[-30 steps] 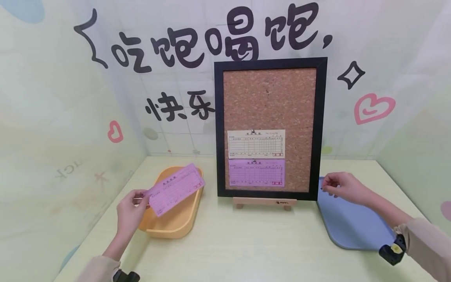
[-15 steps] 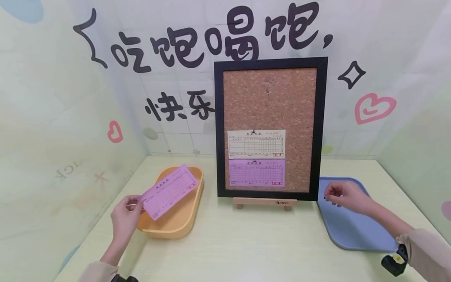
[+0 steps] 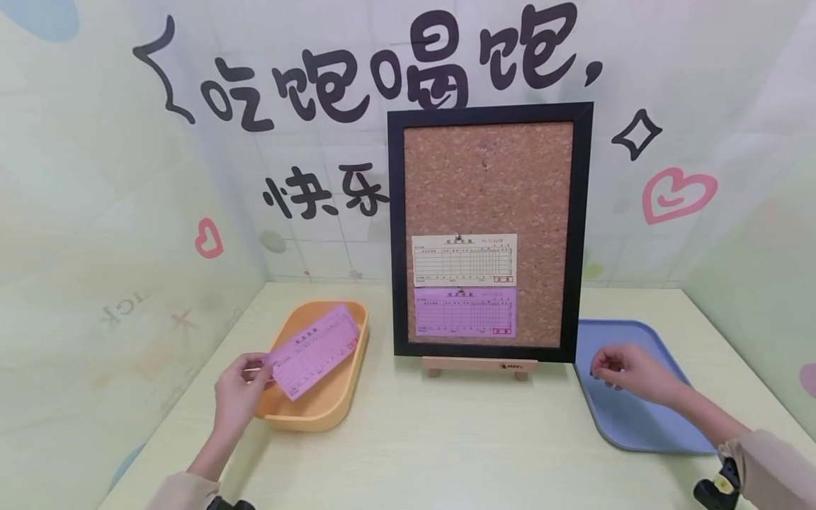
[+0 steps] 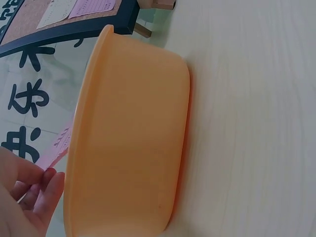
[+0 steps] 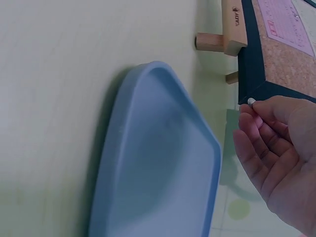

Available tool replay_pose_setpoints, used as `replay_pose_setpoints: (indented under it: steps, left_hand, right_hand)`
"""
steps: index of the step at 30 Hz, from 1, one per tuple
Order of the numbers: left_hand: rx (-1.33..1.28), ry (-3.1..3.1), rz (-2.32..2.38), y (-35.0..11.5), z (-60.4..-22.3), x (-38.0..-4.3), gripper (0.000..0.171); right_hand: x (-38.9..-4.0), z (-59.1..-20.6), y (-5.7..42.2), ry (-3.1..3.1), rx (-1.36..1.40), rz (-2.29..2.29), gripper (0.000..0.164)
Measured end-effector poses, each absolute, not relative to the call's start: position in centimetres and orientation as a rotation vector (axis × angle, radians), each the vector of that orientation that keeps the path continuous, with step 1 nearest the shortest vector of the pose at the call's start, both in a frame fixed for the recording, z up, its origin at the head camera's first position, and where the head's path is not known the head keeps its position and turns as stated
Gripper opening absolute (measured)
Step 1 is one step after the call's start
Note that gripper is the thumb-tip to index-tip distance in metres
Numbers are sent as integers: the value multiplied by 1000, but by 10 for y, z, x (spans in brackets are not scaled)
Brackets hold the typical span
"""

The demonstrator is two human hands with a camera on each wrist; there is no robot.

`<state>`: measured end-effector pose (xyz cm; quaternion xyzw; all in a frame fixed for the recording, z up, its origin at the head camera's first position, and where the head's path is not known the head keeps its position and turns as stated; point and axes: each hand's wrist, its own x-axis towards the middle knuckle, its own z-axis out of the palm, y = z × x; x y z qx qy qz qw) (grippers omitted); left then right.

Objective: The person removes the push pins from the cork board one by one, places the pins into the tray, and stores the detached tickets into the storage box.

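Note:
In the head view my left hand (image 3: 241,389) pinches a purple receipt slip (image 3: 315,352) by its left end. The slip is tilted, its right end higher, and it overlaps the orange box (image 3: 306,421). From the left wrist, the thumb and fingers (image 4: 29,185) show close beside the box rim. My right hand (image 3: 637,375) is over the blue tray (image 3: 644,425), thumb and index finger together. Between those fingertips a small silver pushpin (image 5: 251,101) shows in the right wrist view.
A black-framed cork board (image 3: 491,184) stands on a small wooden easel (image 3: 478,364) between the box and tray. A cream receipt slip (image 3: 464,260) is pinned low on it, with another purple receipt slip (image 3: 465,312) just below. A lettered wall (image 3: 319,234) rises behind the table.
My left hand and its purple slip have come lower over the orange box. My right hand has moved down from beside the board's frame, farther over the blue tray.

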<state>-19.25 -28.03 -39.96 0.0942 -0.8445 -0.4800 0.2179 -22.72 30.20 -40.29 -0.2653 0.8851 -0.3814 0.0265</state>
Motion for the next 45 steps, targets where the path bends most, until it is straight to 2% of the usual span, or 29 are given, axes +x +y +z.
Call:
replay_pose_setpoints:
  steps: [8,22,45]
  left_hand:
    - [156,-2422,-1425,-278,-404,-193,31]
    - [54,-2553,-1402,-279,-409,-193,27]
    - [-126,-2742,-989,-280,-411,-191,31]
  right_hand:
    - [-224,-411,309,2709,-770,-1199,5]
    - [-229,-422,322,2691,-665,-1202,9]
    - [-226,-445,329,2785,-756,-1133,5]
